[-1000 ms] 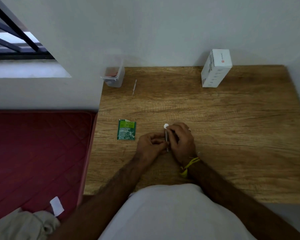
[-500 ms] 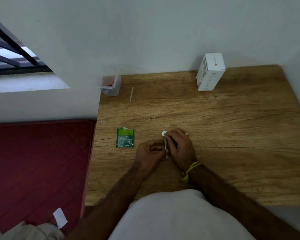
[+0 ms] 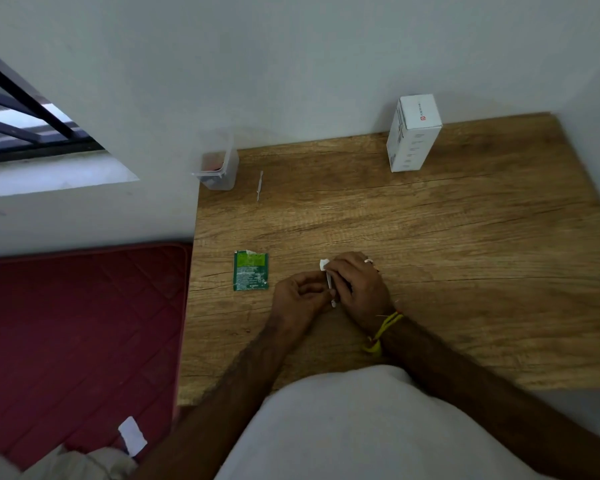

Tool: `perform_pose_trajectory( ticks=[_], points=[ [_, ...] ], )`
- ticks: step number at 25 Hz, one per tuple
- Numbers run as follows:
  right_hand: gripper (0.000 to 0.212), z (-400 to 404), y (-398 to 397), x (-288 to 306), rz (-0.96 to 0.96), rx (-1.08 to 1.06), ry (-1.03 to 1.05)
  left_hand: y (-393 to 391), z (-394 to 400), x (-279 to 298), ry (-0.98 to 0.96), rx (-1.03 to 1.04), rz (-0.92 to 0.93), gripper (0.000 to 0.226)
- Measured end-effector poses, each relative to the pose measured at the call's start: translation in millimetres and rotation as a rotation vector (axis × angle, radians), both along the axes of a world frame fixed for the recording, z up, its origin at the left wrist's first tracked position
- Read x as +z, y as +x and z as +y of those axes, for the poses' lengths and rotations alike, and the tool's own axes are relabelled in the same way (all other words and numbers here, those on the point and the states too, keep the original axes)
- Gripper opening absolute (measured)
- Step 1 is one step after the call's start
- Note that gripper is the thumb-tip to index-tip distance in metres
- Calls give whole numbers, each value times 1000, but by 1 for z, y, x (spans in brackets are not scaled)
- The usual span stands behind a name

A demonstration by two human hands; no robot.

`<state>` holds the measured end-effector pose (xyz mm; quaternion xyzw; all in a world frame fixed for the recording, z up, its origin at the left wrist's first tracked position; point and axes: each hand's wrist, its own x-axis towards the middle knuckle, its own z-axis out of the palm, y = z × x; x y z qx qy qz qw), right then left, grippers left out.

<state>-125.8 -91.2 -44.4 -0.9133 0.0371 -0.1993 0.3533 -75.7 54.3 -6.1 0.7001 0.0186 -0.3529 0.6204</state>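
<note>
Green sachet [image 3: 251, 271] lies torn open on tabletop [image 3: 465, 254], so opening looks done; just right of it left hand [image 3: 298, 296] pinches lower end of small white strip [image 3: 329, 280], right hand [image 3: 359, 289] curls round upper part; unfolding or peeling seems left, can't tell which

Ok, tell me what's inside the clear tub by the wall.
Inside the clear tub, something reddish shows near the top. What it is cannot be told; the cloudy wall blurs the rest.
</note>
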Motion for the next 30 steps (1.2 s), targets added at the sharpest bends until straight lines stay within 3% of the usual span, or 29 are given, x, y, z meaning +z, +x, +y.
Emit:
perform_pose_trajectory(
  ticks=[30],
  points=[
    [17, -6, -19, -2, -37, 86, -87, -3, 7, 5, -105, -96, -56, 46]
  ],
)
